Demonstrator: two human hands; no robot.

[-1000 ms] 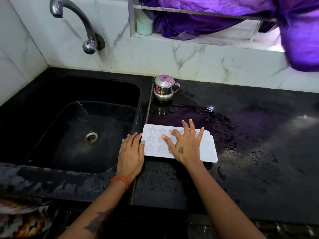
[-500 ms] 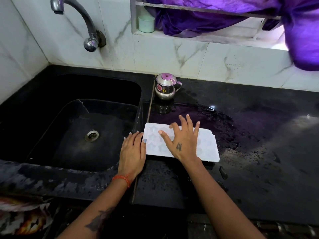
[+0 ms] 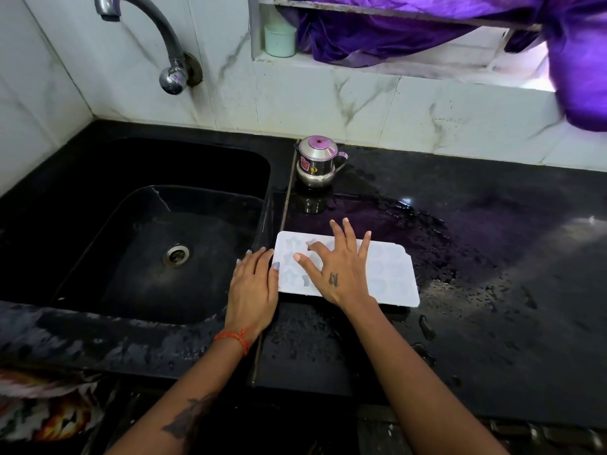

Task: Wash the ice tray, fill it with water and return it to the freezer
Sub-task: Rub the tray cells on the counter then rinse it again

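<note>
Tap [image 3: 170, 60] on the tiled back wall at far left, spout arching over the sink [image 3: 82, 178]; no water seen running. Sink is black, drain [image 3: 176, 255] at its floor. Left hand [image 3: 254, 290] lies flat on the strip between sink and counter [image 3: 492, 323], fingers straight and together, thumb side touching the left short edge of the tray [image 3: 394, 277]; it grips nothing. Orange thread on that wrist. Tray: white, flat on the wet black counter just right of the sink, long side toward the person; shaped cells visible at its left end, contents of cells cannot be told. Right hand [image 3: 338, 270] rests on top of the tray, fingers spread and straight, palm down, not curled round anything. Behind the tray, apart from it, a small steel pot [image 3: 317, 162] with a lid stands upright. Cup [image 3: 280, 41] on the window ledge above; purple cloth [image 3: 427, 31] hangs to the right.
</note>
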